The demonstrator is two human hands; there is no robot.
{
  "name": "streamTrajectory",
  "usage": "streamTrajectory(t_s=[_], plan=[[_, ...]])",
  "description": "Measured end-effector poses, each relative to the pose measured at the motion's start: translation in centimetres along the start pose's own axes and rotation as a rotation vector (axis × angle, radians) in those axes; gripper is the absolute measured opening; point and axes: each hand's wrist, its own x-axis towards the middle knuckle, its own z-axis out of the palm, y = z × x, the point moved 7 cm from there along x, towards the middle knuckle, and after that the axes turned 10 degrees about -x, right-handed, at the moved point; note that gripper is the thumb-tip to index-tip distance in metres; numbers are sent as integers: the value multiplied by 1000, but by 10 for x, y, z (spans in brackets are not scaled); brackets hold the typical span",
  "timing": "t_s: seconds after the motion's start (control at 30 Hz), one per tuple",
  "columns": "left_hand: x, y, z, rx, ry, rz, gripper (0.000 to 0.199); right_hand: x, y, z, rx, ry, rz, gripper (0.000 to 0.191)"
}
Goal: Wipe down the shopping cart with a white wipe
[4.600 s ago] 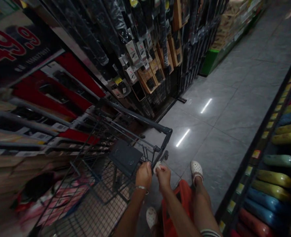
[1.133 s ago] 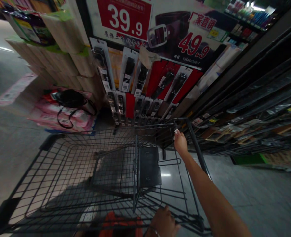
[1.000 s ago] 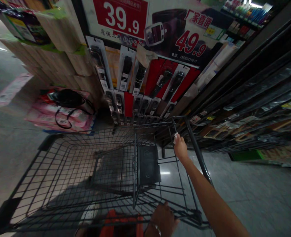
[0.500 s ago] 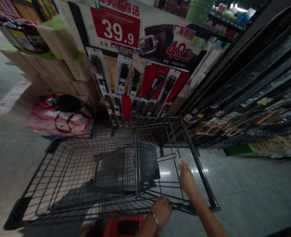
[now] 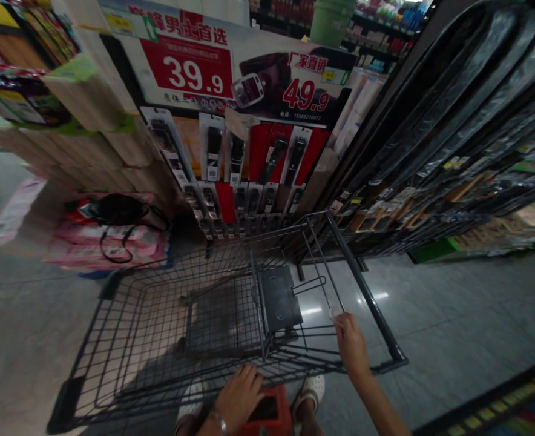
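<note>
A dark wire shopping cart (image 5: 167, 327) stands across the view, with a grey seat panel (image 5: 280, 297) in its right part. My right hand (image 5: 351, 342) is closed at the cart's right section, pinching a small whitish item (image 5: 335, 313) beside a wire bar. Near the cart's near rim, my left hand (image 5: 242, 390) has its fingers spread, palm down, with a bracelet at the wrist. It holds nothing that shows. Just below and right of it is a red basket (image 5: 279, 409), partly hidden by this hand.
Ahead hangs a belt display under a price sign (image 5: 195, 72). Stacked paper packs (image 5: 90, 145) and pink packages (image 5: 113, 242) with a black bag (image 5: 120, 209) stand left. Long black plastic-wrapped goods (image 5: 453, 91) hang right. White shoes (image 5: 313, 390) show on the floor.
My left hand has moved left along the near rim. My right hand is slightly lower, still pinching the whitish item. The view has shifted, showing the shoes and more of the red basket.
</note>
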Motion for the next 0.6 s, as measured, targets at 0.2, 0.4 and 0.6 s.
streamTrajectory(t_s=[0.2, 0.4, 0.6], plan=[[0, -8, -9, -18, -57, -158, 41, -5, -3, 24, -116, -101, -12, 32], [0, -4, -8, -62, -102, -200, 42, 46, -23, 38, -177, -233, -68, 39], [3, 0, -9, -83, -126, -226, 42, 89, -31, 47, -183, -332, 3, 35]])
